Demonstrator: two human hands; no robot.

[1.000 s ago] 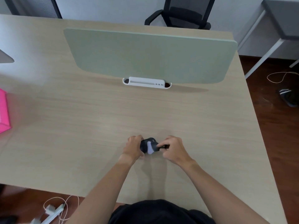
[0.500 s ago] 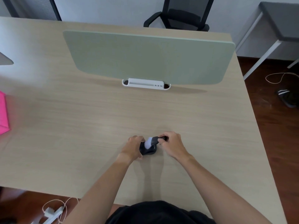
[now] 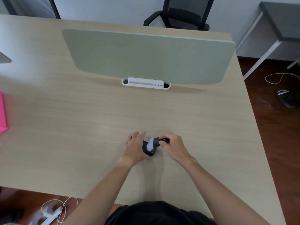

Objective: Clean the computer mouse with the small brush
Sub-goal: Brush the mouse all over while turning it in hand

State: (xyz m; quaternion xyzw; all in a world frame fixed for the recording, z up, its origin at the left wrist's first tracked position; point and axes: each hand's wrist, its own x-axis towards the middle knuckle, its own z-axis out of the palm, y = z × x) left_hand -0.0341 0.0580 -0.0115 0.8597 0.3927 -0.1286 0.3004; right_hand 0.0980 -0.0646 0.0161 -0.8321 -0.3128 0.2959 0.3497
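A black computer mouse (image 3: 150, 151) lies on the wooden desk (image 3: 97, 127), near its front edge. My left hand (image 3: 135, 146) rests against the mouse's left side, fingers stretched forward and thumb along its near end. My right hand (image 3: 174, 147) pinches the dark handle of the small brush (image 3: 156, 142). The brush's white bristles lie on top of the mouse. Part of the mouse is hidden behind my left hand and the brush.
A green divider panel (image 3: 146, 57) stands across the desk behind a white holder (image 3: 146, 83). A pink object (image 3: 3, 112) sits at the left edge. A black chair (image 3: 180, 13) is beyond the desk, and cables lie on the floor.
My left hand's fingers have straightened from a curl around the mouse. The brush has swept across the top of the mouse, and the mouse has shifted slightly.
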